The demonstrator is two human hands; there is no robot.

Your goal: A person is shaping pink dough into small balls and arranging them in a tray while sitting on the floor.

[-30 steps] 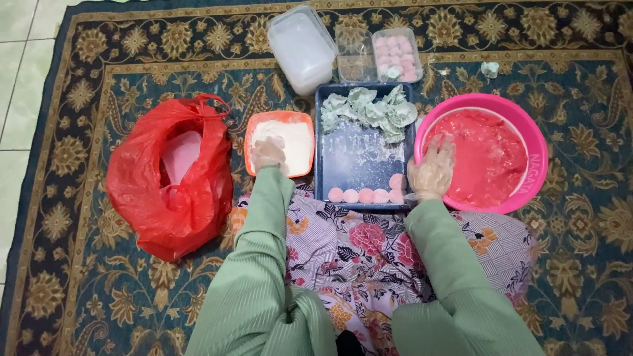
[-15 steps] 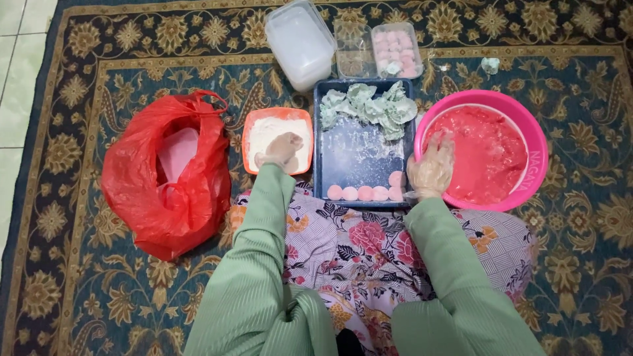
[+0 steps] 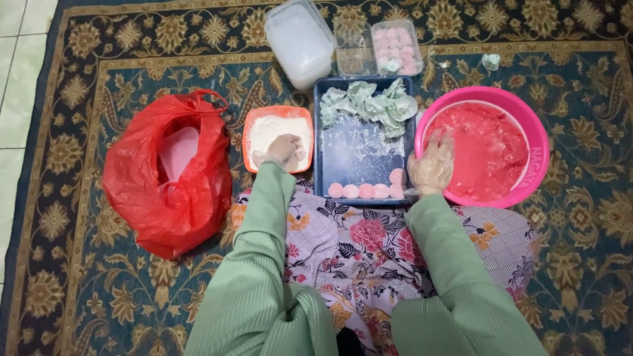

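Observation:
My left hand point(image 3: 282, 149), in a thin clear glove, dips into white flour in a small orange square container point(image 3: 249, 134). My right hand point(image 3: 432, 163), also gloved, rests over the near left rim of a pink basin point(image 3: 531, 128) filled with pink dough, fingers spread. Between the two lies a dark blue tray point(image 3: 319, 138) dusted with flour. Several pink dough balls point(image 3: 366, 190) line its near edge, and crumpled pale green paper cups point(image 3: 370, 103) pile at its far end.
A red plastic bag point(image 3: 165, 175) lies open at the left on the patterned rug. A white lidded tub point(image 3: 300, 41) and a clear box with pink balls point(image 3: 394, 47) stand beyond the tray. My floral-clothed lap is below.
My left hand has pushed further into the flour container. My right hand has shifted slightly right, onto the basin's rim.

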